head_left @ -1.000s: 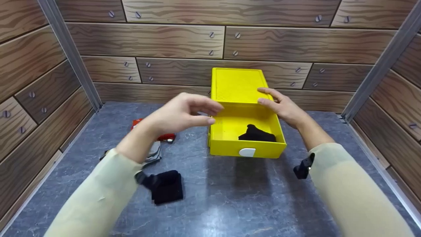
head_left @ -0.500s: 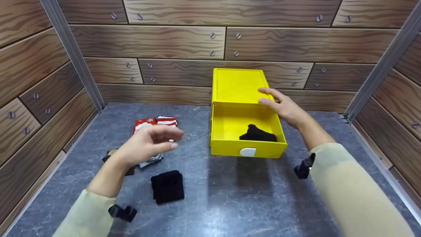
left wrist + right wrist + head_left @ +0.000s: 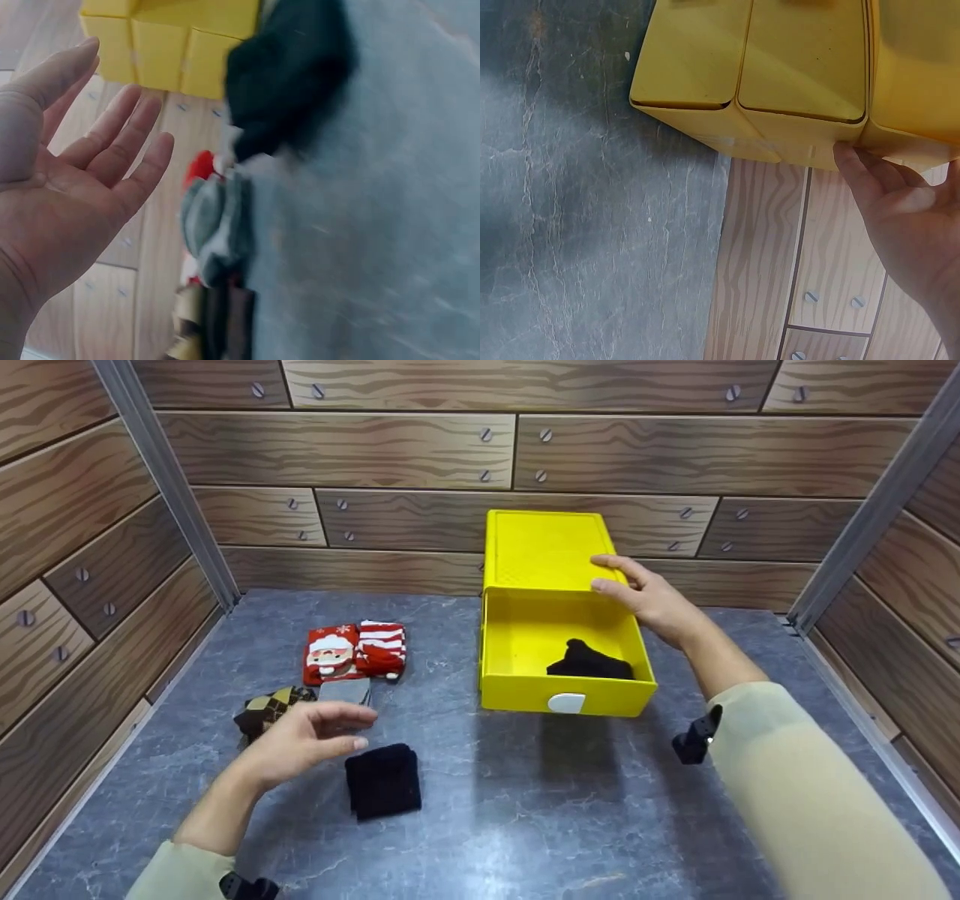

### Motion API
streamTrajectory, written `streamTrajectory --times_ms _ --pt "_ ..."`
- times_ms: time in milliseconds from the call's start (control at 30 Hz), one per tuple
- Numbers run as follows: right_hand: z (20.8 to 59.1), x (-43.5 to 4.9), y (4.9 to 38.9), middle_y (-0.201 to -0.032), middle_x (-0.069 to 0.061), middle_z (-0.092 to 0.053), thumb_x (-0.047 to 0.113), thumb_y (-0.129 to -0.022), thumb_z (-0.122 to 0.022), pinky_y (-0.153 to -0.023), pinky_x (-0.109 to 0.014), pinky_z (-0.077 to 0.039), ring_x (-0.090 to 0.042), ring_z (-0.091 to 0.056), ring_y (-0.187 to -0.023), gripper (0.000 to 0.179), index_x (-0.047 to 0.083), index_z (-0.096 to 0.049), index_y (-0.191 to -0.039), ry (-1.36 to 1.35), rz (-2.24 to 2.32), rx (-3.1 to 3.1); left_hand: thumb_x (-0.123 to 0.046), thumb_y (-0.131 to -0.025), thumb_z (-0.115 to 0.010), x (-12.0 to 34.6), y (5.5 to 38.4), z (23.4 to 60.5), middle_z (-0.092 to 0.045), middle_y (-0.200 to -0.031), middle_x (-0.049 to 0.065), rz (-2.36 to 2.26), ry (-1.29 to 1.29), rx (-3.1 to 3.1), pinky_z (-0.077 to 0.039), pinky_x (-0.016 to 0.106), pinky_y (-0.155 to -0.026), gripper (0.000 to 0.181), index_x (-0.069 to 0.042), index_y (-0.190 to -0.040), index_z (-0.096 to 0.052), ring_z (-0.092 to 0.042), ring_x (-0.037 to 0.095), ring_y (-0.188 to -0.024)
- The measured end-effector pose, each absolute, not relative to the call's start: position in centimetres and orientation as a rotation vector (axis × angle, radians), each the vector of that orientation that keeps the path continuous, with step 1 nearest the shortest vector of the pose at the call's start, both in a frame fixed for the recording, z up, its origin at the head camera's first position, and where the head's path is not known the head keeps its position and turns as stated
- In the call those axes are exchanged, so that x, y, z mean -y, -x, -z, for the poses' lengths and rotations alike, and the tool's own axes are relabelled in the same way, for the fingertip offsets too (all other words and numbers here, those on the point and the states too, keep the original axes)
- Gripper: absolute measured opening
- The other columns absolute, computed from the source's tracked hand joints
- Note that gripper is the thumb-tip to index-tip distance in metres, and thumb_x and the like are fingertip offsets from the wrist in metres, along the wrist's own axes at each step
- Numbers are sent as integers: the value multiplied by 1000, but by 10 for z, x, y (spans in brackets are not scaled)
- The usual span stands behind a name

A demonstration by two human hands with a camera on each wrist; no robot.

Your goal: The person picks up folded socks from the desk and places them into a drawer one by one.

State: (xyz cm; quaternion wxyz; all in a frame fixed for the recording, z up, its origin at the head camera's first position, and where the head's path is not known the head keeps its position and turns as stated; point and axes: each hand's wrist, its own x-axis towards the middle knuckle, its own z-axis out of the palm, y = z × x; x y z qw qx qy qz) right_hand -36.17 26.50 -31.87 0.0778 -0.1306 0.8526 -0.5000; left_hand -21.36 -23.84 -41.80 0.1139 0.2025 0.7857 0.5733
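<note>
A yellow drawer unit stands at the back, its top drawer pulled out with a black sock inside. My right hand rests on the unit's top right edge, fingers lightly bent and on the plastic. My left hand hovers with parted, relaxed fingers and nothing in it, left of a folded black sock bundle. Beyond that hand lie a folded grey sock bundle and a brown argyle sock bundle, partly hidden by it. Red Santa socks with striped cuffs lie farther back.
In the right wrist view, shut lower drawers show beneath the pulled-out one. Wood-patterned walls with metal corner posts enclose the grey marbled table at the back and sides.
My left hand has drawn back from beside the open drawer, moving left and toward me over the socks, uncovering the red pair. My right hand has stayed on the unit.
</note>
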Motion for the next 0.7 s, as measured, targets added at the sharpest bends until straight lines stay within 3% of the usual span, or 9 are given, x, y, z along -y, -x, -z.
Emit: streamTrajectory --times_ms 100,200,333,467,533,700 --pt "318 -265 362 -166 -22 -29 56 -103 -64 -118 -61 -36 -39 -41 -142 78 25 -32 -167 392 1491 -2557 -10 -97 -78 242 211 431 -62 -140 29 -1673 -601 -2287 -54 28 -101 44 6 -137 -66 -54 52 -134" --pt "318 -265 361 -166 -22 -29 56 -103 -65 -118 -60 -37 -39 -42 -141 78 25 -33 -167 391 1497 -2553 -10 -97 -78 245 209 442 -62 -141 28 -1644 -613 -2296 -52 30 -105 44 6 -137 -66 -54 50 -135" --pt "318 -265 360 -166 -22 -29 56 -103 -65 -119 -60 -36 -39 -41 -141 78 25 -33 -167 389 1502 -2552 -13 -96 -80 246 208 452 -67 -138 17 -1571 -641 -2358 -48 37 -111 40 -2 -133 -72 -59 33 -134" --pt "318 -266 360 -166 -22 -29 57 -102 -65 -118 -60 -36 -39 -41 -141 79 25 -33 -167 387 1496 -2558 -14 -95 -80 246 209 458 -69 -135 13 -1524 -711 -2390 -46 34 -111 36 -5 -130 -75 -60 18 -130" --pt "318 -266 360 -166 -22 -29 57 -102 -65 -118 -60 -37 -39 -41 -141 79 25 -33 -167 386 1493 -2561 -14 -96 -80 246 209 461 -70 -135 13 -1507 -739 -2397 -47 30 -109 34 -6 -129 -76 -60 18 -129" --pt "317 -265 360 -166 -21 -30 57 -102 -65 -118 -59 -37 -39 -42 -141 78 26 -34 -166 382 1485 -2572 -17 -96 -80 248 209 464 -67 -139 15 -1455 -733 -2419 -43 24 -108 31 -9 -127 -78 -57 35 -134"
